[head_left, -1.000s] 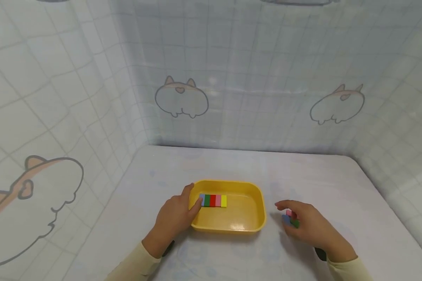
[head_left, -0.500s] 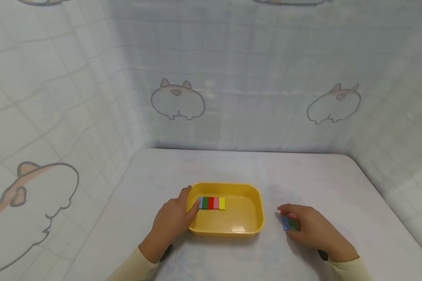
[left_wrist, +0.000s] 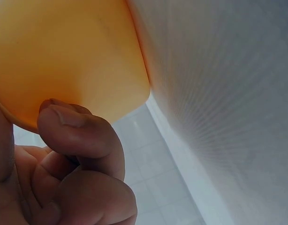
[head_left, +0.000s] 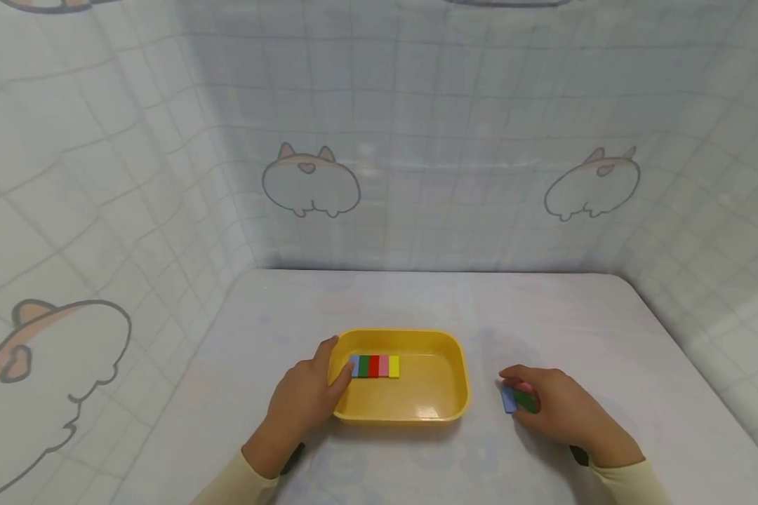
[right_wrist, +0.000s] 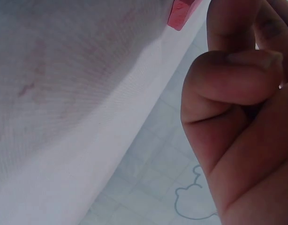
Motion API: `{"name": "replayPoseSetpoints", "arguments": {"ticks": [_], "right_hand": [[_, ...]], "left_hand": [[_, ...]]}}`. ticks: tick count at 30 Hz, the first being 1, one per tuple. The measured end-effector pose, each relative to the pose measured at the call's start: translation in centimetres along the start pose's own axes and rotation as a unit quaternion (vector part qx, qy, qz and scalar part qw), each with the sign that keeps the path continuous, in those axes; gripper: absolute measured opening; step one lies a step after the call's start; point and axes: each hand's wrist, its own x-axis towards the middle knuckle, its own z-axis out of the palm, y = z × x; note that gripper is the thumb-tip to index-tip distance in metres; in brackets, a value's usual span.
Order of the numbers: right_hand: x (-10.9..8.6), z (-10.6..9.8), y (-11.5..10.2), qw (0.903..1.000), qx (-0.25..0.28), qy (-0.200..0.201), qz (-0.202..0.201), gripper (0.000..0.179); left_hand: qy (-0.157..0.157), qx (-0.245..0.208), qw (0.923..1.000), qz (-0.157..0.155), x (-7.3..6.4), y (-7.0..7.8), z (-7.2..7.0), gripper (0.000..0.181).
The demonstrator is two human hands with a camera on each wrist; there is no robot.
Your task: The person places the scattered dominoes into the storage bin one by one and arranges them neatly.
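A yellow plastic tray (head_left: 404, 414) stands on the table. My left hand (head_left: 300, 396) grips its left rim, with the thumb over the inside and the fingers along the outer wall, as the left wrist view shows. Inside the tray, a row of small blocks (head_left: 374, 366) runs blue, green, red, pink and yellow, the blue one partly behind my thumb. To the right of the tray, my right hand (head_left: 559, 407) curls its thumb and fingers round a blue block (head_left: 508, 400), a green block (head_left: 526, 401) and a pink block (right_wrist: 181, 15). The hand hides part of this group.
The white table (head_left: 429, 294) ends at a back edge against a hanging cloth (head_left: 455, 203) with a grid and animal drawings. More of the same cloth closes off both sides. Dark wrist-worn pieces show under both wrists.
The loose blue block, tilted earlier, now lies straight beside the green one under my right fingers. The left hand keeps its hold on the tray. The head view has shifted slightly.
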Motion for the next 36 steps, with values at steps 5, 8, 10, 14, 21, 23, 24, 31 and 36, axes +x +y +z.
{"name": "replayPoseSetpoints", "arguments": {"ticks": [5,8,10,14,21,23,24,31,36], "right_hand": [[0.24,-0.01,-0.02,0.9999,-0.003,-0.009,0.014,0.055],[-0.05,-0.02,0.22,0.9997,-0.011,-0.014,0.018,0.056],[-0.23,-0.08,0.37,0.9996,-0.017,-0.014,0.018,0.057],[-0.25,-0.29,0.42,0.9996,-0.013,-0.016,0.019,0.058],[0.09,-0.31,0.37,0.9996,-0.005,-0.027,0.007,0.056],[0.01,-0.2,0.41,0.9997,-0.006,-0.022,-0.001,0.055],[-0.04,-0.15,0.43,0.9998,-0.005,-0.019,-0.005,0.055],[-0.11,-0.13,0.45,0.9998,-0.001,-0.017,-0.014,0.056],[-0.02,-0.11,0.31,0.9998,-0.003,-0.022,-0.002,0.055]], "left_hand": [[-0.003,-0.002,1.0,-0.001,-0.06,-0.11,0.03,0.068],[-0.008,-0.006,0.9999,0.001,-0.08,0.07,0.15,0.069],[-0.008,-0.007,0.9999,0.006,-0.08,0.21,0.16,0.069],[0.005,0.0,0.9999,0.016,0.03,0.34,0.01,0.067],[-0.005,-0.001,1.0,0.0,0.03,0.12,-0.11,0.067],[-0.005,-0.001,1.0,0.001,-0.01,0.08,-0.11,0.067],[-0.003,-0.001,1.0,0.003,-0.03,0.07,-0.1,0.066],[0.004,0.001,0.9999,0.013,-0.06,-0.01,-0.01,0.066],[0.004,0.002,0.9999,0.014,-0.07,-0.13,-0.03,0.066]]}}
